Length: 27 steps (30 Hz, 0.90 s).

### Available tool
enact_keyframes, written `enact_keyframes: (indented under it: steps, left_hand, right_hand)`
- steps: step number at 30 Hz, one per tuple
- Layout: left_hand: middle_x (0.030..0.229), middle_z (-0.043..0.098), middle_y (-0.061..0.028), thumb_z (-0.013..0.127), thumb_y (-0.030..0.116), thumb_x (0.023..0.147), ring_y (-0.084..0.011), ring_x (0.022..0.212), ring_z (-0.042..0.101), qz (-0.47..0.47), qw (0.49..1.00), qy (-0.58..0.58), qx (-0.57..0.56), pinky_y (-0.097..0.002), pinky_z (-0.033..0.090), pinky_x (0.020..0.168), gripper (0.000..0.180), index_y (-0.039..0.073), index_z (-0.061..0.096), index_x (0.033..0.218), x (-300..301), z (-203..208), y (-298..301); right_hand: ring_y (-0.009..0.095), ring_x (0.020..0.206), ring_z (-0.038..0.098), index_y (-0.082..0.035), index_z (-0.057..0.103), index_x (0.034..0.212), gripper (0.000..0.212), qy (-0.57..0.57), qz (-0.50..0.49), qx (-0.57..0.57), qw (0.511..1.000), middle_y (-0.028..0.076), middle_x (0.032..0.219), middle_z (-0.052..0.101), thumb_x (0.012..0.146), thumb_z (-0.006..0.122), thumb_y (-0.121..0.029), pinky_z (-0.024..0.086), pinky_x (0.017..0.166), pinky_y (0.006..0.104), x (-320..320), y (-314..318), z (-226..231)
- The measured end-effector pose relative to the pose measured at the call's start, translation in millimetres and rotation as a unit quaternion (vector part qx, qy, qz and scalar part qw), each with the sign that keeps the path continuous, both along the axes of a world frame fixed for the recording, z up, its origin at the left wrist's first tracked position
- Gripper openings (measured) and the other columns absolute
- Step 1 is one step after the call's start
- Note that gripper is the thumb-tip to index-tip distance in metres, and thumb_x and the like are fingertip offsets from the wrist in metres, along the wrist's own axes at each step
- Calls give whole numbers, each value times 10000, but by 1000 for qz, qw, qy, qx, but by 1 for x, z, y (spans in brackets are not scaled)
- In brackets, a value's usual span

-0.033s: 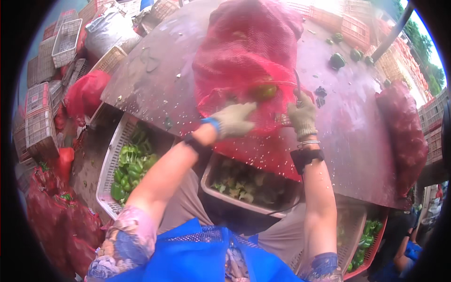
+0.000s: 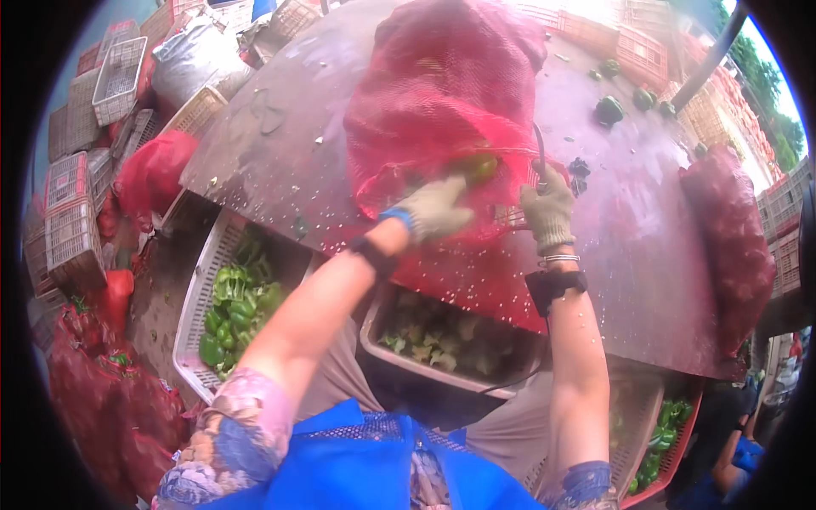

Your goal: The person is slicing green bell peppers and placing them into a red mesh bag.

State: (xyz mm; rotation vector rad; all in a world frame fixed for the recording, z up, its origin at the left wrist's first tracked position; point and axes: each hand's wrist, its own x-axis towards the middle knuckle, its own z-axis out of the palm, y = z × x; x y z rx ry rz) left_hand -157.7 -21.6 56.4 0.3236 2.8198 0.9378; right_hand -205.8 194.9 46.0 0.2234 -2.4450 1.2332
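A large red mesh sack [image 2: 442, 93] lies on the table with its mouth toward me. Just inside the mouth, a green bell pepper [image 2: 478, 169] shows. My left hand [image 2: 433, 208], in a pale work glove, reaches to the mouth with fingers stretched out and slightly apart, close below the pepper. At the right edge of the mouth, my gloved right hand [image 2: 546, 208] is closed around a thin, dark, curved metal tool [image 2: 540, 149]; its exact kind is unclear. The tool's lower end is hidden by the glove and mesh.
Below the metal table [image 2: 629, 280] stand a crate of cut green peppers [image 2: 191, 327] at left and a tub of pale scraps [image 2: 374, 336] in the middle. Loose peppers [image 2: 609, 110] lie at the far right. A full red sack [image 2: 731, 246] stands at the right edge.
My left hand has moved slightly right and toward the pepper at the sack's mouth. My right hand stays in place.
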Motion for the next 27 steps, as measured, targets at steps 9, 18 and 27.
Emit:
enact_keyframes:
  steps: [9,18,27]
  left_hand:
    - [1251,498,-281,748,401,653,-414,1170,513,200,975,1,97,-428,439,980,900,39,357,1378,-102,-49,38]
    - [1215,583,-183,791,178,609,-289,1172,540,150,952,101,246,-340,429,992,762,34,502,1299,-45,-42,26]
    - [1259,543,-189,791,245,634,-320,1161,539,183,961,-2,205,-385,441,975,791,30,455,1317,-48,-19,35]
  right_hand:
    - [206,775,655,-24,646,1122,415,-140,-16,-51,989,143,890,668,739,686,-178,521,736,333,-6,17,-20]
    - [154,680,630,-26,637,1116,392,-239,28,-204,949,69,770,660,756,684,-173,501,649,312,13,-26,-45]
    - [137,634,584,-20,649,1065,357,-227,6,-81,970,69,724,638,731,651,-144,483,626,316,-8,-34,-57]
